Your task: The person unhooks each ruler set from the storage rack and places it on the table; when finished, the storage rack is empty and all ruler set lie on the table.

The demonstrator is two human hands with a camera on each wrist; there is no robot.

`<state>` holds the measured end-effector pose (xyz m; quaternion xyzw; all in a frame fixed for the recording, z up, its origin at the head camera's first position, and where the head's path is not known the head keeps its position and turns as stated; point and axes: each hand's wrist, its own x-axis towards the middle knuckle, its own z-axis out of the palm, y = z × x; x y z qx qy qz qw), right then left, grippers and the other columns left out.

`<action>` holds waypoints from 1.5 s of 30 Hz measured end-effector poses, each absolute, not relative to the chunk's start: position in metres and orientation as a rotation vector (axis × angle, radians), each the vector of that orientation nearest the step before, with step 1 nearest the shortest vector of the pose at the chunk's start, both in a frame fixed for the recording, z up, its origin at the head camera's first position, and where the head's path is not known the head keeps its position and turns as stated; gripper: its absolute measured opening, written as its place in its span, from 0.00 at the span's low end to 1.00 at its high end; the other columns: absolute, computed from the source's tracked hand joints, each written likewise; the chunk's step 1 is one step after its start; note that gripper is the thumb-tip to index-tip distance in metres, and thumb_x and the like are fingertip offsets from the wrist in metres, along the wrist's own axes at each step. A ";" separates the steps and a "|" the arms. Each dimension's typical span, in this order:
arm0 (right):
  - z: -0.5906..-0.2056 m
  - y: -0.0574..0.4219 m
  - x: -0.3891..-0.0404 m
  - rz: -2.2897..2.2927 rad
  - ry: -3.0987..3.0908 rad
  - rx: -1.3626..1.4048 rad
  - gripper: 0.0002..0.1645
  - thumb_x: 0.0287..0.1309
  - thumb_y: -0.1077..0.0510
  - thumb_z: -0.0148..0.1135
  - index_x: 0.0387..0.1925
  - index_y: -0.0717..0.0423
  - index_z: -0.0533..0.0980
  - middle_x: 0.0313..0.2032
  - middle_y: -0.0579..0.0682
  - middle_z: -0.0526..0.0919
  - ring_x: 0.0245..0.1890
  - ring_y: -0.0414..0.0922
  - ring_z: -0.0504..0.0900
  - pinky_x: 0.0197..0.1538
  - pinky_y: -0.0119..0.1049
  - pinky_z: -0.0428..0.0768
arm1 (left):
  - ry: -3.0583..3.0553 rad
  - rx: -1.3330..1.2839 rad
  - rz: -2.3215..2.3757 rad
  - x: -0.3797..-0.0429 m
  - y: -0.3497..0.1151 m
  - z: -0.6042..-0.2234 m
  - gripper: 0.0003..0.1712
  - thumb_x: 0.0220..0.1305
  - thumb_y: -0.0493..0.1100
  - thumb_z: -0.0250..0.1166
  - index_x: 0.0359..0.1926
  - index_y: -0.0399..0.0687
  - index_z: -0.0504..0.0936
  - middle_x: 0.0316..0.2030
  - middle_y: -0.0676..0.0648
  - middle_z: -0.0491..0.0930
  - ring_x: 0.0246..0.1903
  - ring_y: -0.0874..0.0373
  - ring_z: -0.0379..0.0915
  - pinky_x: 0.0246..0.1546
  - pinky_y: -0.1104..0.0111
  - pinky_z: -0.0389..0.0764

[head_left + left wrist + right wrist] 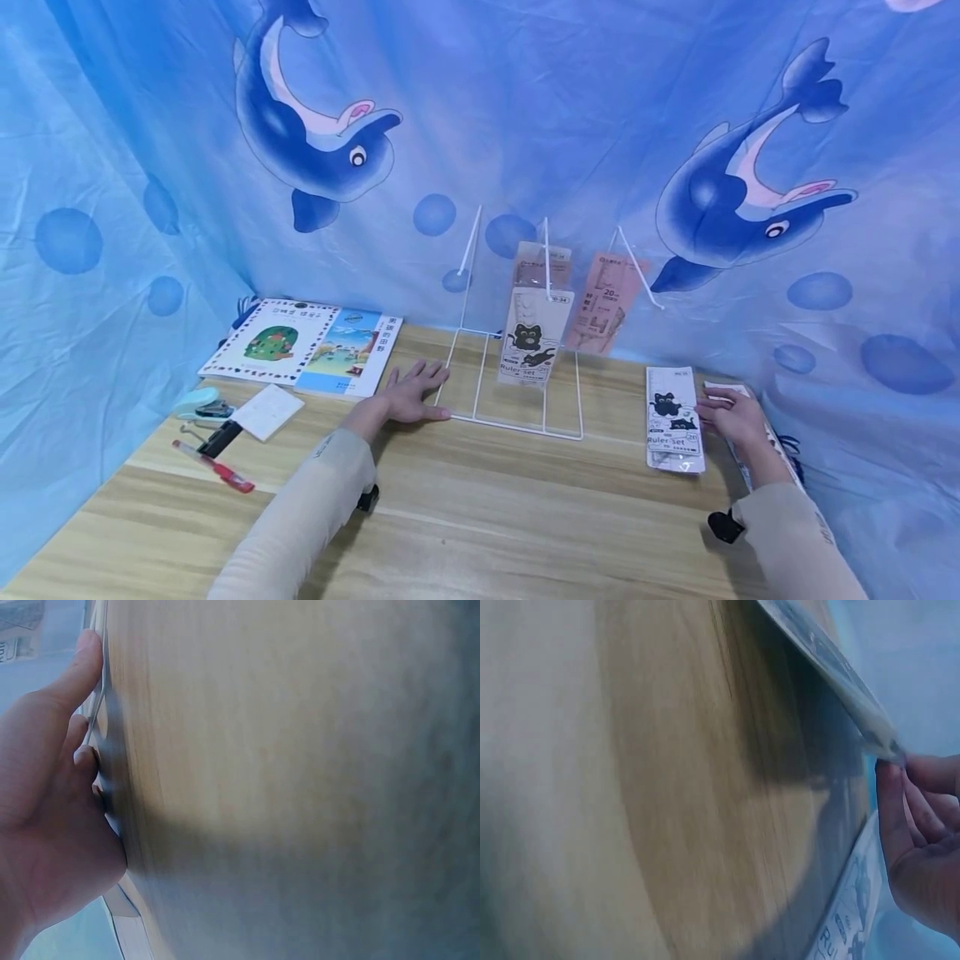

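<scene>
My right hand (738, 421) pinches the right edge of a packaged ruler set (675, 408) printed with black cats. In the right wrist view, thumb and fingertips grip the packet (832, 667) edge-on, and it slants above the wooden table. A white wire display rack (525, 429) with three upward arms stands at the table's back. Spread at the rack's left front corner is my left hand (412, 393), its thumb at the front wire. A cat-printed ruler set (536, 329) hangs from the middle arm, another packet behind it. A pink ruler packet (600, 308) hangs from the right arm.
More ruler packets (847, 922) lie beyond my right hand. Two books (273, 337) (348, 350) are at the back left. Before them lie a white pad (267, 412), a light blue stapler (198, 400), a black binder clip (220, 438) and a red pen (217, 468). A dolphin-print curtain (480, 125) borders the table.
</scene>
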<state>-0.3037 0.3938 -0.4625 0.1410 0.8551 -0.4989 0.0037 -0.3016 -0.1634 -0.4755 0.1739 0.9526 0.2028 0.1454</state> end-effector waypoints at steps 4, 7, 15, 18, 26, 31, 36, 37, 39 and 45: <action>-0.466 0.394 -0.309 -1.510 2.734 0.604 0.34 0.57 0.67 0.61 0.65 0.71 0.64 0.27 0.41 0.87 0.23 0.24 0.77 0.30 0.29 0.84 | 2.743 0.504 0.592 -0.302 -0.162 -0.476 0.50 0.62 0.67 0.58 0.76 0.56 0.47 0.79 0.48 0.39 0.78 0.43 0.29 0.73 0.37 0.27; -0.467 0.397 -0.311 -1.433 2.794 0.653 0.34 0.56 0.64 0.62 0.63 0.72 0.66 0.32 0.51 0.89 0.23 0.23 0.73 0.29 0.25 0.80 | 2.746 0.506 0.596 -0.301 -0.162 -0.476 0.50 0.62 0.67 0.59 0.76 0.56 0.48 0.79 0.48 0.40 0.78 0.43 0.29 0.73 0.37 0.27; -0.466 0.398 -0.314 -1.492 2.714 0.637 0.41 0.58 0.58 0.62 0.67 0.72 0.58 0.33 0.47 0.85 0.24 0.29 0.80 0.31 0.28 0.84 | 2.751 0.502 0.593 -0.300 -0.162 -0.474 0.49 0.62 0.66 0.59 0.76 0.56 0.48 0.79 0.48 0.40 0.78 0.43 0.29 0.73 0.37 0.27; -0.470 0.403 -0.319 -1.492 2.684 0.639 0.44 0.58 0.55 0.62 0.69 0.71 0.56 0.38 0.57 0.85 0.25 0.33 0.84 0.27 0.30 0.83 | 2.750 0.498 0.593 -0.300 -0.162 -0.472 0.49 0.62 0.66 0.59 0.76 0.56 0.48 0.79 0.48 0.40 0.78 0.43 0.29 0.73 0.37 0.27; -0.471 0.398 -0.327 -1.315 2.862 0.515 0.41 0.63 0.51 0.55 0.70 0.68 0.56 0.63 0.71 0.71 0.47 0.54 0.84 0.51 0.41 0.83 | 2.746 0.510 0.591 -0.301 -0.163 -0.473 0.49 0.62 0.66 0.59 0.76 0.56 0.48 0.79 0.48 0.40 0.78 0.43 0.29 0.73 0.37 0.27; -0.435 0.352 -0.322 -1.555 2.891 0.330 0.35 0.66 0.55 0.56 0.69 0.64 0.59 0.63 0.64 0.74 0.51 0.43 0.83 0.53 0.32 0.83 | 2.749 0.512 0.582 -0.302 -0.163 -0.476 0.50 0.62 0.67 0.59 0.76 0.56 0.48 0.79 0.47 0.40 0.78 0.43 0.29 0.73 0.37 0.27; -0.409 0.306 -0.334 -1.722 2.961 -0.060 0.32 0.67 0.53 0.56 0.67 0.63 0.63 0.62 0.66 0.74 0.48 0.31 0.79 0.46 0.16 0.80 | 2.752 0.511 0.581 -0.302 -0.162 -0.476 0.50 0.62 0.66 0.59 0.76 0.56 0.48 0.79 0.47 0.40 0.78 0.42 0.29 0.73 0.36 0.27; -0.405 0.297 -0.336 -1.725 2.993 -0.124 0.32 0.66 0.53 0.57 0.66 0.63 0.64 0.62 0.65 0.75 0.48 0.32 0.79 0.46 0.14 0.78 | 2.751 0.510 0.585 -0.302 -0.163 -0.476 0.50 0.62 0.66 0.59 0.76 0.56 0.48 0.79 0.47 0.40 0.78 0.42 0.29 0.73 0.36 0.27; -0.396 0.280 -0.339 -1.719 3.030 -0.216 0.33 0.65 0.53 0.59 0.67 0.61 0.64 0.62 0.64 0.75 0.53 0.44 0.80 0.48 0.16 0.78 | 2.750 0.510 0.589 -0.302 -0.163 -0.476 0.50 0.62 0.66 0.59 0.76 0.56 0.48 0.78 0.47 0.40 0.78 0.42 0.29 0.73 0.36 0.27; -0.382 0.250 -0.351 -1.844 2.984 -0.199 0.34 0.62 0.55 0.62 0.68 0.54 0.64 0.63 0.59 0.76 0.61 0.54 0.77 0.57 0.28 0.80 | 2.750 0.509 0.597 -0.301 -0.162 -0.475 0.50 0.62 0.66 0.60 0.76 0.56 0.48 0.78 0.47 0.40 0.78 0.42 0.29 0.73 0.37 0.27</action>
